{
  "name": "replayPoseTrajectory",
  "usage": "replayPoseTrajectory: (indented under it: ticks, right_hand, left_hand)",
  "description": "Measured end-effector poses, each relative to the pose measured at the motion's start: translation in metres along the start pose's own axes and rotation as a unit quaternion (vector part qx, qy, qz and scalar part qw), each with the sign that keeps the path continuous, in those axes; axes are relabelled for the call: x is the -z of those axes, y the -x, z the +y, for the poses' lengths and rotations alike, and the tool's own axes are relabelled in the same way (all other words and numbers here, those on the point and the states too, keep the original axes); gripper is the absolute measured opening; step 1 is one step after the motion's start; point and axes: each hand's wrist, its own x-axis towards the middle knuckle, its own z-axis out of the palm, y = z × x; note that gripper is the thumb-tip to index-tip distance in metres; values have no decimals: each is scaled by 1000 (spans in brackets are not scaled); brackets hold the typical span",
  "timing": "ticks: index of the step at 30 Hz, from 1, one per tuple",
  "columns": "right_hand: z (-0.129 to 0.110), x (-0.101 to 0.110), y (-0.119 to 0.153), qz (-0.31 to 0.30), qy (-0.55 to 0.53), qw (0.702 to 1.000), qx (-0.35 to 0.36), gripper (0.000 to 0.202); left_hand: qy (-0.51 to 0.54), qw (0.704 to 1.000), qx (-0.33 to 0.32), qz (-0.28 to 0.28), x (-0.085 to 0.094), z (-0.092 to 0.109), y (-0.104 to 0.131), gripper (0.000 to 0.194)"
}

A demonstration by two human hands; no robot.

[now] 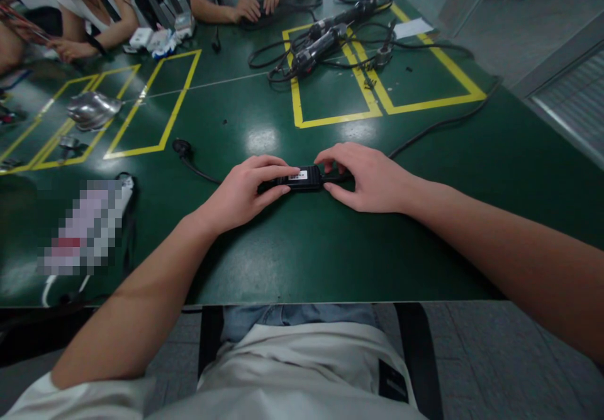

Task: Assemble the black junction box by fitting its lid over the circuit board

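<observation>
A small black box with a white label (298,177), which looks like an inline power unit, lies on the green table in front of me. My left hand (248,187) grips its left part, forefinger along the top and thumb at the near side. My right hand (365,175) curls its fingers and thumb loosely around the black cable (333,178) at the box's right end. How firmly it presses is hard to see. A cord leads left from under my left hand to a black plug (182,148). Another cable stretch (438,127) runs to the right behind my right hand.
A blurred-out device with a white cable (125,190) lies at left. A shiny metal part (93,109) sits within yellow tape marks. Black electric screwdrivers (321,49) and tangled cords lie at the back right. Across the table, a co-worker's hands (262,5) handle a dark object; another person sits farther left.
</observation>
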Motion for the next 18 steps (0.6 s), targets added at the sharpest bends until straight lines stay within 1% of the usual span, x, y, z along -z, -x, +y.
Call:
replayPoseTrajectory:
  ticks: [7,14,18]
  right_hand:
    - [2,-2,0,1,9,1000,-4,32]
    - [4,-5,0,19,5,1000,12,32]
    - [4,-4,0,14,-1,1000,7,32]
  left_hand:
    - [4,1000,4,-6,0,1,0,37]
    - [12,1000,2,-8,0,1,0,37]
    - [16,1000,5,-9,0,2,0,38]
